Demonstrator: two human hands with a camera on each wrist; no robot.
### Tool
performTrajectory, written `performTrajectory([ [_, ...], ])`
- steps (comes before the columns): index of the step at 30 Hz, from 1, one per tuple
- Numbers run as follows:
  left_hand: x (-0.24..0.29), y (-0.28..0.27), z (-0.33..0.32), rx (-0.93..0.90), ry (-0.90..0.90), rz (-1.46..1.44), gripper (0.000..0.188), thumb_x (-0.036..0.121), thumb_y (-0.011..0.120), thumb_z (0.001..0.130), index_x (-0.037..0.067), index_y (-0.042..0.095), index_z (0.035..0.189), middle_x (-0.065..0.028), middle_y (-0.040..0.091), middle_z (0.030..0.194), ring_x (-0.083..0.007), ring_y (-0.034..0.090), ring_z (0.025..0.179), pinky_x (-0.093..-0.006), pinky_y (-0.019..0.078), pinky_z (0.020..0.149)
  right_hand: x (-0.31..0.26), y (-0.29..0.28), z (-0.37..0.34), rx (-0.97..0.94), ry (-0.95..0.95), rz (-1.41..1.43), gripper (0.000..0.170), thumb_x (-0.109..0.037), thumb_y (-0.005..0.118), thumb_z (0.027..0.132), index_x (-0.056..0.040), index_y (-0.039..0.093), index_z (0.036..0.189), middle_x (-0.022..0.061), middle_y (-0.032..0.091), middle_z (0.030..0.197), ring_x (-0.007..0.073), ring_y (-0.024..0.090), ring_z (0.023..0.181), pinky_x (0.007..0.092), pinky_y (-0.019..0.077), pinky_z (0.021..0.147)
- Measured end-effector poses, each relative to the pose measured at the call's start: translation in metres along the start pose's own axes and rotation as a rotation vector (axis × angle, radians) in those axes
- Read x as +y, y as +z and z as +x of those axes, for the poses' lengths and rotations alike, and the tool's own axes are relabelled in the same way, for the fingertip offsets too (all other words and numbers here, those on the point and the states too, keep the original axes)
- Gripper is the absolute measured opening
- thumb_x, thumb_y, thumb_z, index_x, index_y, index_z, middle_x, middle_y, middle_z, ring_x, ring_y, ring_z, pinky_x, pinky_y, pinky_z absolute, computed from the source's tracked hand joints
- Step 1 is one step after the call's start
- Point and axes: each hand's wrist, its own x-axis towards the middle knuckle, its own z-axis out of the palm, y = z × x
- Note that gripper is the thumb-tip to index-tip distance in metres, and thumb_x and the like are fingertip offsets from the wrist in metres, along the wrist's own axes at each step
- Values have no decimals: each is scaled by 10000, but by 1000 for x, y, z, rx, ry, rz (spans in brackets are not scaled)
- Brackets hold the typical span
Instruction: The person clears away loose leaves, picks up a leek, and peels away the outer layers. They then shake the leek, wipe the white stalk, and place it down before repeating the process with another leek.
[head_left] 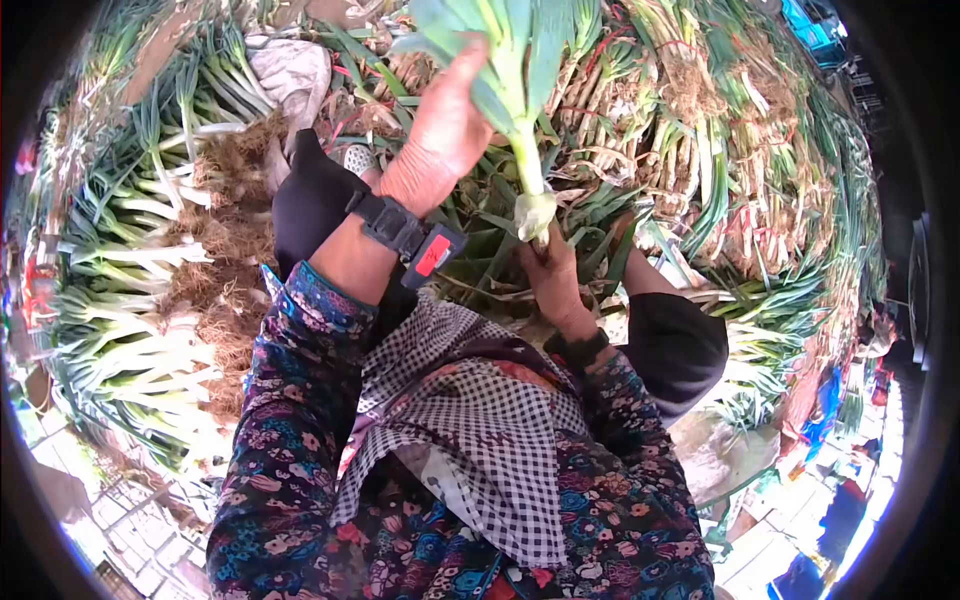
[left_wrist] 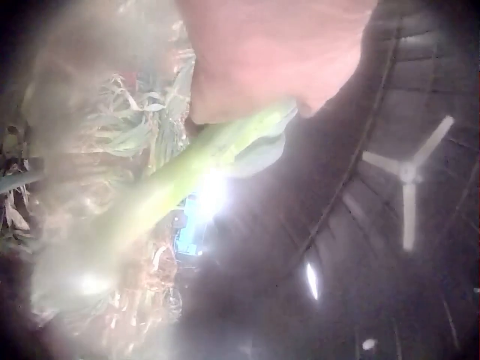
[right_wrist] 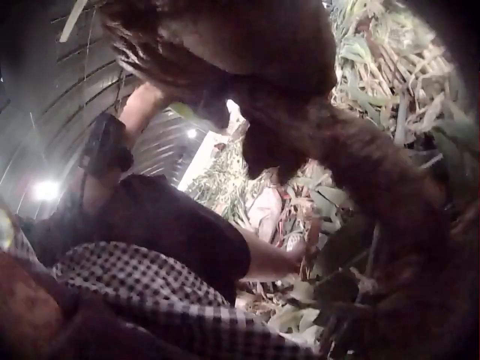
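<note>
A leek (head_left: 524, 150) with broad green leaves and a pale stalk stands tilted before the person's chest, root end down. The left hand (head_left: 450, 125) grips it where the leaves begin to spread. In the left wrist view the stalk (left_wrist: 169, 184) runs down blurred from under the left hand (left_wrist: 277, 56). Low at the root end, the right hand (head_left: 555, 285) pinches the leek's base, just under a loose whitish outer layer (head_left: 535, 215). Dark and close in the right wrist view, the right hand (right_wrist: 225, 45) hides most of what its fingers hold.
Leeks with brown roots (head_left: 225, 300) lie in rows at the left. Tied bundles (head_left: 690, 130) are piled at the right and front. Stripped leaves (head_left: 480, 250) cover the ground between the knees. A checkered cloth (head_left: 470, 420) hangs over the lap.
</note>
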Motion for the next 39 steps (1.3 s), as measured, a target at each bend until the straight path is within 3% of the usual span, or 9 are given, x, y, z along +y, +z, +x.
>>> performTrajectory([
  [9,-18,-6,-2,-72,-256,98,394,108,489,865,-64,491,1219,-243,561,1221,-388,508,1194,-536,428,993,-14,3,23,282,3,-349,180,-70,613,854,-14,494,977,208,588,670,401,603,643,437,453,543],
  [19,-5,9,-10,-67,-302,173,396,41,416,861,-128,474,1215,-264,604,1136,-393,566,1117,-467,443,984,-16,0,25,207,-45,-171,151,-91,604,880,-17,500,961,131,590,649,283,588,556,373,439,506],
  [24,-10,12,-9,-70,-168,198,288,69,406,882,-95,516,1093,-254,626,1075,-390,637,961,-513,510,896,-39,-20,25,-365,367,773,173,-200,568,947,-44,526,883,-27,479,594,56,397,452,224,283,406],
  [28,-15,0,-11,-45,-205,177,343,178,519,902,-62,496,1146,-252,608,1088,-396,613,1004,-558,477,932,-62,-19,20,-473,359,1013,208,-229,590,931,-57,520,836,-12,446,564,58,359,419,211,252,382],
  [31,-11,-7,-13,-300,-409,-8,387,267,523,926,-52,505,1145,-192,633,1030,-350,636,945,-504,519,886,-73,-22,10,-656,428,1366,207,-222,615,912,-30,542,884,-21,443,570,46,348,426,204,262,377],
  [32,-10,-7,-14,-306,-403,-3,387,267,523,926,-52,505,1145,-192,633,1030,-350,636,945,-504,519,886,-77,-20,12,-662,420,1362,207,-222,615,912,-30,542,884,-21,443,570,46,348,426,204,262,377],
  [34,-9,-4,-20,-187,-420,561,429,322,504,942,-20,495,1201,-161,639,1025,-297,638,948,-432,527,874,-85,-18,15,-85,241,305,202,-210,621,911,-20,552,923,-27,483,603,32,391,445,200,306,386],
  [36,-6,18,-48,-377,-469,1067,520,396,502,947,51,431,1330,-105,589,1154,-186,618,966,-331,531,819,-99,-39,26,-156,243,454,183,-186,606,924,-10,555,913,-36,502,608,24,433,463,193,336,393],
  [39,-27,-28,-42,-403,-633,738,580,438,509,934,44,415,1348,-98,567,1176,-210,613,977,-351,530,821,-104,-42,27,-233,270,472,168,-177,603,926,-14,563,914,-34,495,595,29,431,456,193,331,387],
])
